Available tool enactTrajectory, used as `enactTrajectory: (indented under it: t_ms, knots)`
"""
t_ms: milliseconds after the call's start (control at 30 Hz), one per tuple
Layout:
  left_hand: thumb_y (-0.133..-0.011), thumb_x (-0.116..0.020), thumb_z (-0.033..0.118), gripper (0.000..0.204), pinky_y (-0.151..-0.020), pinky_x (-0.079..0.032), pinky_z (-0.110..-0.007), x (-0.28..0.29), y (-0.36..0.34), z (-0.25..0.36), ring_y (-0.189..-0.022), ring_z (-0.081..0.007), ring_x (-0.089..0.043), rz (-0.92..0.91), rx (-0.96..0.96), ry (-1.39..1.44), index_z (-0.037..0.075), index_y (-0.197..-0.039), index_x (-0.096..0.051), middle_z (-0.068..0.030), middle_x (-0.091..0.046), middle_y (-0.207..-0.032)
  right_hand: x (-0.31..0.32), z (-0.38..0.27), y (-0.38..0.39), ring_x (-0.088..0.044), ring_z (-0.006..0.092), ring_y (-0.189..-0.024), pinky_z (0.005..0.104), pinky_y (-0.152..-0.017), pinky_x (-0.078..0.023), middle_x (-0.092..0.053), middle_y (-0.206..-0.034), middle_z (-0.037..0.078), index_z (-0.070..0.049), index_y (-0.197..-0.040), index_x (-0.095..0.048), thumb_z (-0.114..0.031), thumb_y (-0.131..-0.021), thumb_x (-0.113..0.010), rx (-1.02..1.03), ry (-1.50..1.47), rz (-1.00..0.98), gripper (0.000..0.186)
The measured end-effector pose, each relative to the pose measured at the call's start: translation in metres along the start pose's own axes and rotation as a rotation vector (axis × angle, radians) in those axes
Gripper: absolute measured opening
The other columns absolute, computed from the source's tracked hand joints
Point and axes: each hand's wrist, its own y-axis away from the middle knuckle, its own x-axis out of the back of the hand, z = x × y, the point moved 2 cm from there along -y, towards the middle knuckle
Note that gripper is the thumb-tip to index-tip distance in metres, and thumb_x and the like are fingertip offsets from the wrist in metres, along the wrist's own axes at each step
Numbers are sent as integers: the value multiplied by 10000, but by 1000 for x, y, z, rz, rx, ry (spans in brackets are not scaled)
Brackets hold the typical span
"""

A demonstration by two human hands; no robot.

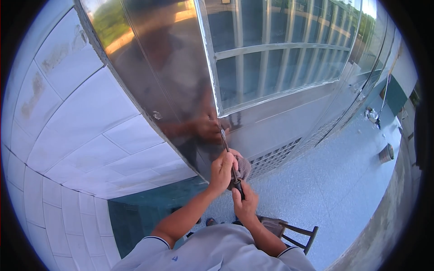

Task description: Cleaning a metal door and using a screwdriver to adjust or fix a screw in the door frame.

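In the head view I hold a long screwdriver (238,186) tilted upward against a polished metal door panel (167,81). My right hand (245,201) is closed round its black handle. My left hand (222,169) is closed higher up on its thin shaft. A grey-brown rag (243,166) is bunched beside my left hand; I cannot tell which fingers hold it. The tip meets a small silver fitting (223,133) at a vertical seam just below a glazed window frame (275,99). My hands are reflected in the metal.
A white tiled wall (81,108) runs along the left. Below me a wooden chair (307,232) stands on the speckled floor (316,189). A bucket (385,153) sits at the right. A long-handled tool (384,97) leans near the door's far end, beside some debris (371,115).
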Motion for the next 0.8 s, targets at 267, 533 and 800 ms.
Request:
enactTrajectory:
  t_ms: [267,533,800]
  knots:
    - [-1006,-394,283,380,-566,-352,-242,-26,-21,14,-606,-75,-423,-95,10,-88,27,-783,-564,2,-493,-679,-5,-24,-10,-425,38,-571,205,-507,-363,-500,-681,-26,-18,-1096,-549,-157,-953,-500,-336,-481,69,205]
    - [-1005,-389,317,401,-542,-351,-252,-37,-33,11,-577,-80,-430,-106,-22,-142,29,-801,-580,1,-473,-610,2,-27,-20,-442,38,-604,203,-526,-367,-487,-702,-31,-12,-1083,-532,-147,-950,-519,-394,-709,12,190]
    - [-1006,-382,335,425,-555,-360,-243,-41,-49,17,-584,-74,-436,-166,-40,-109,26,-809,-596,2,-495,-613,4,-32,-32,-438,40,-598,199,-526,-363,-488,-691,-34,-22,-1076,-535,-149,-948,-525,-406,-752,64,181]
